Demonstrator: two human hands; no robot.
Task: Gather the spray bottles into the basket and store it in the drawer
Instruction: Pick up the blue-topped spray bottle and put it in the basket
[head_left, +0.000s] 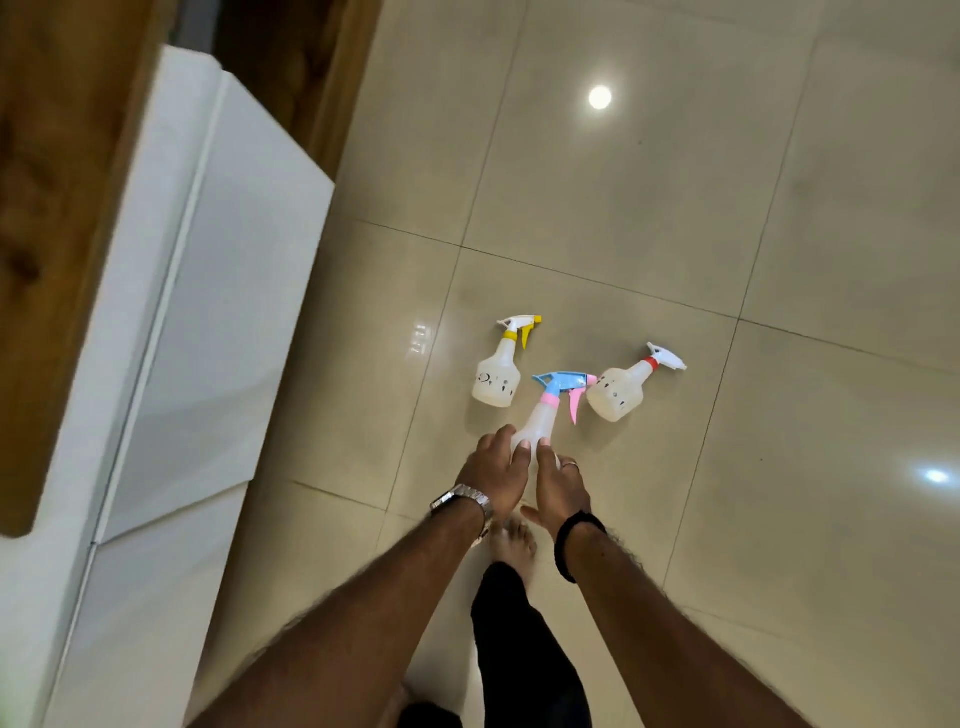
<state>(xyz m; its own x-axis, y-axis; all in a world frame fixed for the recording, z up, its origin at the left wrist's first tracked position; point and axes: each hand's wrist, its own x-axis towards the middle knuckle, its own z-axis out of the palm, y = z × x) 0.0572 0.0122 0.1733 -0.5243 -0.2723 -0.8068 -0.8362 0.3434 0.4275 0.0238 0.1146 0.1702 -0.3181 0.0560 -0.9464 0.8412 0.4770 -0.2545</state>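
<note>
Both hands close around the body of the blue-and-pink spray bottle (540, 415), the left hand (493, 470) and right hand (558, 483) cupping it from either side, its nozzle pointing away from the person. Two more lie on the tiled floor (675, 208) just beyond: the yellow-trigger bottle (497, 374) ahead-left, the red-collared bottle (621, 391) ahead-right, necks pointing away. No basket or drawer shows.

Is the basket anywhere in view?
No; only three spray bottles show on the tiled floor, no basket.
</note>
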